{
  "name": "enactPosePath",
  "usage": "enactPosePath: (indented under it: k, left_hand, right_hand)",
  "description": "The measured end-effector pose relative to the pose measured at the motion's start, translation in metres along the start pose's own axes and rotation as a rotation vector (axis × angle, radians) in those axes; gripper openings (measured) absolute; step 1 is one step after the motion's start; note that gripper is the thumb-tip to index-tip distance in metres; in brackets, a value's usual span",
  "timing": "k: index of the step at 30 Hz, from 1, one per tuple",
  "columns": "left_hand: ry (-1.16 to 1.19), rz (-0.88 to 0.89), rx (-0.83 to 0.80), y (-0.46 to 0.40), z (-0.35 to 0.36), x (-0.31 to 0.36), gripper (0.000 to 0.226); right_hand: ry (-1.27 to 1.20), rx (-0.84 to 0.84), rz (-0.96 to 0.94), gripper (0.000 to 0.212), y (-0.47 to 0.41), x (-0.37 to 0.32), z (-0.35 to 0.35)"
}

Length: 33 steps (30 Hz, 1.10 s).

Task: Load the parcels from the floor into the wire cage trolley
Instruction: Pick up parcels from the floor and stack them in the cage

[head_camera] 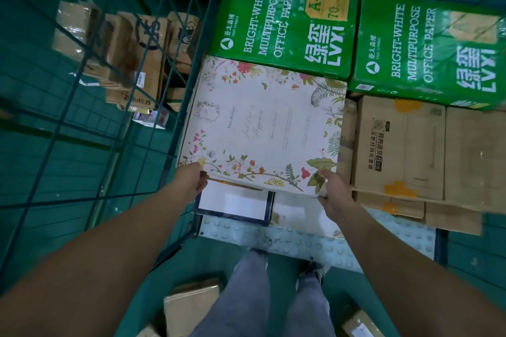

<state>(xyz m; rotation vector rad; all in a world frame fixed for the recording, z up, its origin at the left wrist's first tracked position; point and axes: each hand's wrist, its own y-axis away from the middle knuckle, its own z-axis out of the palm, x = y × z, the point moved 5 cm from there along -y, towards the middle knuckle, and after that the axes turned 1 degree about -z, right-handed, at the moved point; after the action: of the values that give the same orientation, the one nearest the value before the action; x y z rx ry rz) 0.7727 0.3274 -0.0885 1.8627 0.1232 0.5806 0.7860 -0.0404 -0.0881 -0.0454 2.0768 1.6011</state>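
Left hand [193, 180]: we are gripping floral box [260, 128] at its near-left corner.
Right hand [332, 194]: we are gripping its near-right corner.
Floral box: lying just in front of green paper carton [282, 27].

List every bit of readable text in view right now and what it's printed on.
"BRIGHT-WHITE MULTIPURPOSE OFFICE PAPER", "LVYI", "A4", "70": left green paper carton.
"BRIGHT-WHITE MULTIPURPOSE OFFICE PAPER", "LVYI": right green paper carton.
"SF EXPRESS", partly cut off: brown box beyond the cage wire.
"8" amid unreadable characters: brown carton.
Script on the floral box, held by left hand and right hand: too faint.
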Motion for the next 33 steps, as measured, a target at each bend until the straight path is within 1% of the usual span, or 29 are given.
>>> enactPosePath:
  k: [4, 7, 9, 11, 13, 16, 18, 20, 21, 25, 28, 29, 32, 33]
  left_hand:
    - [0.041, -0.016, -0.086, 0.000, 0.004, -0.011, 0.020]
    - [-0.018, -0.013, -0.138, 0.008, 0.007, -0.019, 0.015]
    - [-0.092, -0.005, -0.161, 0.021, 0.007, -0.023, 0.023]
    - [-0.149, 0.009, -0.173, 0.032, 0.010, -0.022, 0.033]
    - [-0.150, 0.038, -0.192, 0.052, 0.015, -0.019, 0.035]
    - [-0.124, 0.093, -0.234, 0.090, 0.023, -0.017, 0.031]
    - [-0.101, 0.143, -0.275, 0.120, 0.027, -0.016, 0.024]
    - [-0.072, 0.210, -0.301, 0.158, 0.027, -0.019, 0.013]
    - [-0.058, 0.244, -0.315, 0.177, 0.027, -0.021, 0.011]
    - [-0.038, 0.354, -0.316, 0.239, 0.027, -0.028, 0.013]
    - [-0.004, 0.462, -0.311, 0.286, 0.020, -0.037, 0.023]
    - [0.018, 0.499, -0.306, 0.302, 0.016, -0.043, 0.023]
    - [0.078, 0.579, -0.277, 0.335, 0.001, -0.066, 0.016]
    - [0.096, 0.596, -0.257, 0.344, -0.007, -0.079, 0.018]
  right_hand:
    - [-0.004, 0.002, -0.027, 0.045, -0.005, 0.005, -0.001]
    - [0.018, 0.011, -0.036, 0.051, 0.001, 0.006, -0.006]
    - [0.047, 0.010, -0.056, 0.054, 0.013, 0.003, -0.012]
    - [0.103, -0.016, -0.077, 0.051, 0.019, -0.003, -0.014]
    - [0.164, -0.082, -0.121, 0.050, 0.030, -0.013, -0.017]
    - [0.239, -0.195, -0.142, 0.048, 0.053, -0.026, -0.020]
    - [0.279, -0.264, -0.162, 0.050, 0.059, -0.030, -0.021]
    - [0.329, -0.334, -0.220, 0.056, 0.072, -0.036, -0.027]
    - [0.372, -0.368, -0.241, 0.055, 0.079, -0.037, -0.029]
    - [0.503, -0.484, -0.346, 0.044, 0.157, -0.050, -0.031]
    - [0.590, -0.590, -0.419, 0.031, 0.208, -0.059, -0.033]
    - [0.625, -0.627, -0.454, 0.030, 0.222, -0.059, -0.033]
    - [0.730, -0.712, -0.512, 0.030, 0.256, -0.056, -0.032]
    - [0.763, -0.741, -0.517, 0.028, 0.267, -0.050, -0.033]
